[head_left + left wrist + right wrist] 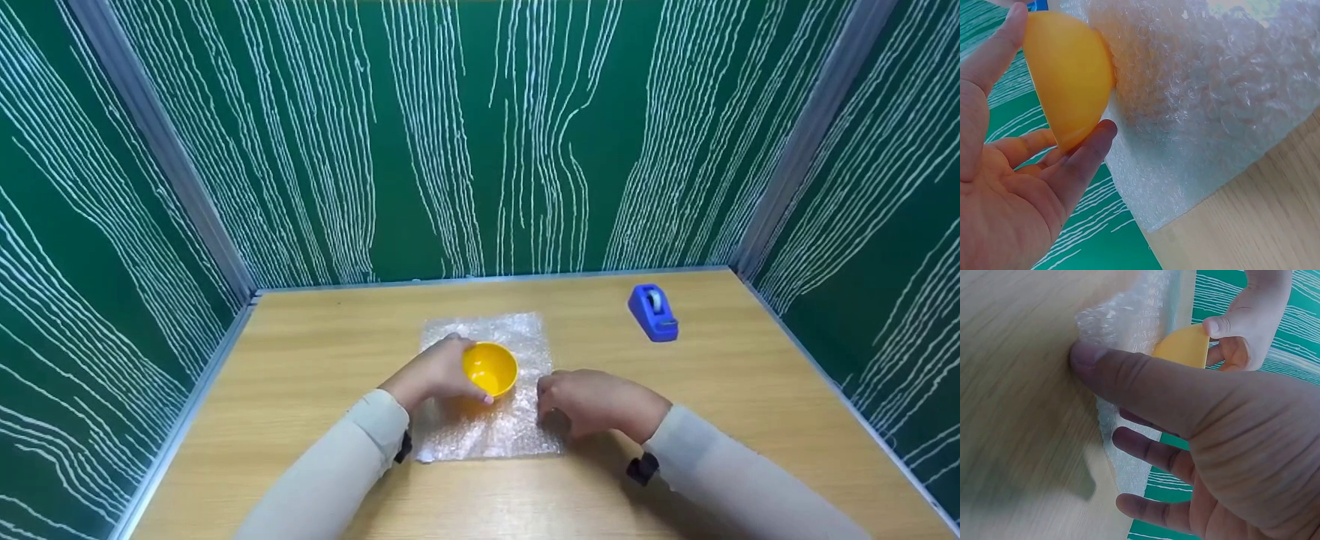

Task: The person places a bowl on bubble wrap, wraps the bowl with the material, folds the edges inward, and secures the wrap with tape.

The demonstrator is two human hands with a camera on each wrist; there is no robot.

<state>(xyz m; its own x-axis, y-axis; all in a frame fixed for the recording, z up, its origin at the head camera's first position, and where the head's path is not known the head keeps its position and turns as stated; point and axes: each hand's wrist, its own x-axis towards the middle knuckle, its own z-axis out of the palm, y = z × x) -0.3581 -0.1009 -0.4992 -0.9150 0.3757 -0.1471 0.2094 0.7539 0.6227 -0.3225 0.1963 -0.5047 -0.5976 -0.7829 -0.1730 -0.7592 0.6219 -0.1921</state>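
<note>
Yellow bowl (pixel 492 369), set on bubble wrap (pixel 491 439) not yet folded over, left hand (pixel 444 369) gripping its rim; right hand (pixel 596 401) loosely spread, apparently holding nothing; blue tape dispenser (pixel 654 320) untouched.

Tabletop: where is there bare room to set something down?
Bare: between the bubble wrap and left wall; between the wrap and blue tape dispenser. Crowded: mid-wrap, where the left hand grips the yellow bowl, and the wrap's right edge, by the right hand.
</note>
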